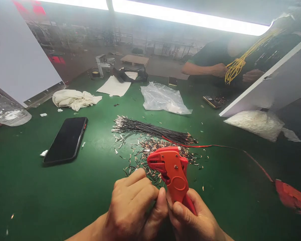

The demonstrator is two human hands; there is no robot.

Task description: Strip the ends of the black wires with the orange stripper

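My right hand (194, 217) is wrapped round the handles of a red wire stripper (174, 170), whose jaws point up and to the left. Close beside it, my left hand (135, 201) is closed in a pinch, with a thin wire (164, 184) just showing between thumb and forefinger, near the stripper's inner side. Most of that wire is hidden by the fingers. Beyond the stripper lies a bundle of black wires (150, 128) with metal terminals at the left and bare copper ends at the right. Cut wire scraps (136, 160) are scattered in front of it.
A black phone (66, 140) lies at the left, near a white cloth (74, 99). Farther back are a clear plastic bag (163, 97) and a paper sheet (114, 86). A red strip (198, 146) runs right. Across the table, another person's hand holds yellow wires (237, 67).
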